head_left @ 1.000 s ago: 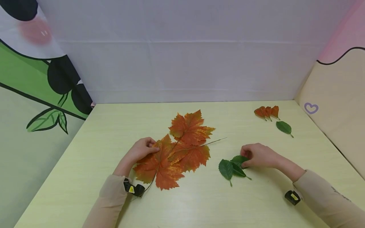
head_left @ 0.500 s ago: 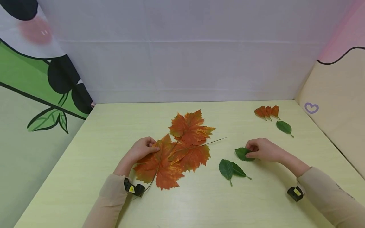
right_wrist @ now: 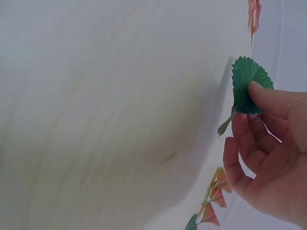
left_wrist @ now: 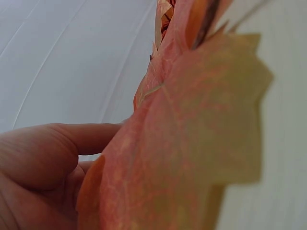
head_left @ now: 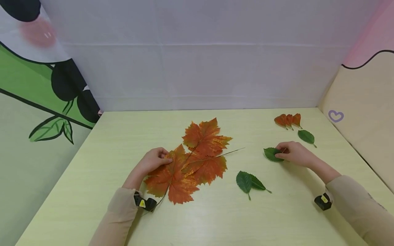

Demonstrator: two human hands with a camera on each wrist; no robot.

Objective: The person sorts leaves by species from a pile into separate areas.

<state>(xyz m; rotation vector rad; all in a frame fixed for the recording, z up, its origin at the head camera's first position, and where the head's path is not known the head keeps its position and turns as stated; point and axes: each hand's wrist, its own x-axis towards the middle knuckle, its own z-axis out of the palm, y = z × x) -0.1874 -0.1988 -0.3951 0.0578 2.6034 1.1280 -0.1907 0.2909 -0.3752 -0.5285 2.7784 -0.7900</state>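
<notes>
My left hand (head_left: 154, 160) pinches the edge of a large orange maple leaf (head_left: 172, 177), whose red and olive surface fills much of the left wrist view. Two more maple leaves overlap it: an upper one (head_left: 206, 138) and a lower one (head_left: 206, 167) with a long thin stem. Between thumb and fingers my right hand (head_left: 295, 153) pinches a small green leaf (right_wrist: 247, 84); its stem hangs free below in the right wrist view. Two green leaves (head_left: 244, 182) lie overlapping on the table, left of and nearer than the right hand.
At the back right, three small orange leaves (head_left: 288, 120) lie in a row, with a single green leaf (head_left: 306, 137) just in front. The pale table (head_left: 209, 222) ends at a white back panel (head_left: 200, 75), with printed panels on both sides.
The right hand has lifted one green leaf off the group of three and carried it rightward and back, towards the single green leaf. The left hand stays in place.
</notes>
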